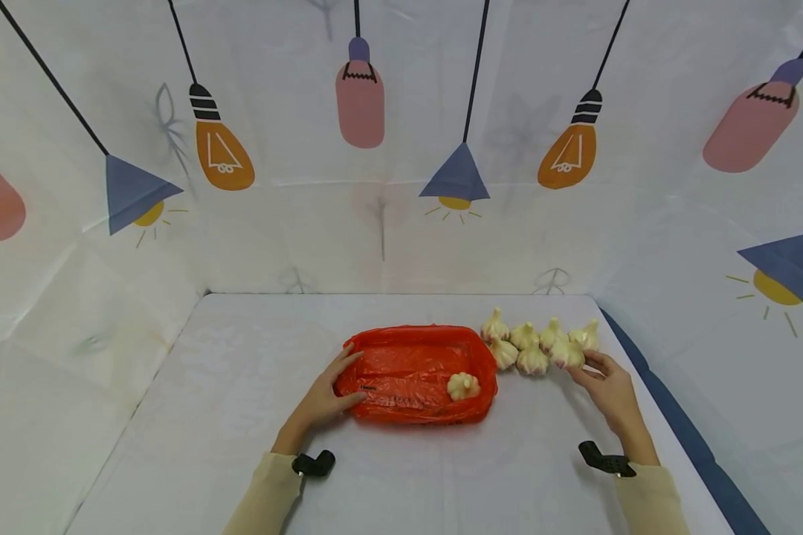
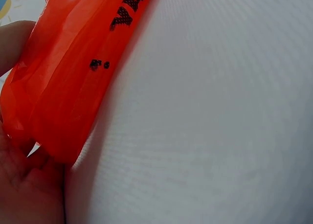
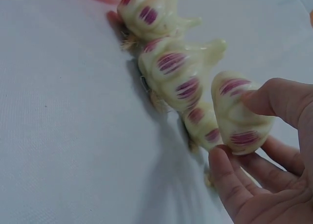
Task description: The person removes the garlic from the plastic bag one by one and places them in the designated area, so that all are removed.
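Note:
My left hand [image 1: 331, 390] grips the left end of a red plastic-lined tray [image 1: 388, 411], with fingers and thumb over its rim. In the left wrist view, the red plastic [image 2: 73, 97] with black lettering lies between thumb and fingers. One white garlic bulb [image 1: 463, 386] sits in the right part of the tray. My right hand [image 1: 605, 386] pinches another garlic bulb [image 3: 242, 114], white with purple streaks, between thumb and fingertips. It is held close beside several more garlic bulbs [image 3: 171, 70], which stand in two rows right of the tray.
A white-covered table [image 1: 241, 357] lies under everything. Behind and at the sides hang white sheets [image 1: 274, 238] printed with lamps and bulbs. Dark blue fabric [image 1: 682, 423] runs along the table's right edge.

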Demonstrator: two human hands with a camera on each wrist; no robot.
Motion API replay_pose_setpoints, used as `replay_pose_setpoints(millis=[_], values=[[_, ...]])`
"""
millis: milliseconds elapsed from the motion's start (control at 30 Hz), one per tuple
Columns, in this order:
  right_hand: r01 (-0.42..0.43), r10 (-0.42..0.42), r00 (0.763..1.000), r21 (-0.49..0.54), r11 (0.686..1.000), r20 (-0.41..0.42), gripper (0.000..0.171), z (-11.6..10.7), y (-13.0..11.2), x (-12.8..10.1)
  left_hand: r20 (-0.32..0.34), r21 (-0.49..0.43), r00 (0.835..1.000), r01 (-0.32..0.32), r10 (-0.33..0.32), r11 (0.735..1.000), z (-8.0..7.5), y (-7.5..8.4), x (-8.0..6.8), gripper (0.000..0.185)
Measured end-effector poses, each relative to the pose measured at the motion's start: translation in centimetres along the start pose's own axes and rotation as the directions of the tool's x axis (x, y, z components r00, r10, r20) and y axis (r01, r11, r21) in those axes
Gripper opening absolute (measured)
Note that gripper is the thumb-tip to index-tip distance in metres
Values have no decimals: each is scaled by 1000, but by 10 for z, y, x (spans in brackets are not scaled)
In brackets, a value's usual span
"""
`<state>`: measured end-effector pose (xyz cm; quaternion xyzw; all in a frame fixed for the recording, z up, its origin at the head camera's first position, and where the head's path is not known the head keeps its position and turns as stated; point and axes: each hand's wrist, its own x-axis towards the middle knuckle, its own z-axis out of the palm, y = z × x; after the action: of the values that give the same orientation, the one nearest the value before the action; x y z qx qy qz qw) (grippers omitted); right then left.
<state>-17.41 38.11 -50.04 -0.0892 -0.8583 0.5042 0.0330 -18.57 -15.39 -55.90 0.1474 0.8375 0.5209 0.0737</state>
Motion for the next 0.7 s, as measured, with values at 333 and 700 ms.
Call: replay_pose_setpoints(millis=[333,700], values=[[-37,37,999,40,998,-3,76,2,13,3,2,-12,1000,-16,16,1000,0,-1,0,81],[-120,119,993,19,993,18,82,2,25,2,-10,-9,999,-50,50,999,0,-1,-1,81]])
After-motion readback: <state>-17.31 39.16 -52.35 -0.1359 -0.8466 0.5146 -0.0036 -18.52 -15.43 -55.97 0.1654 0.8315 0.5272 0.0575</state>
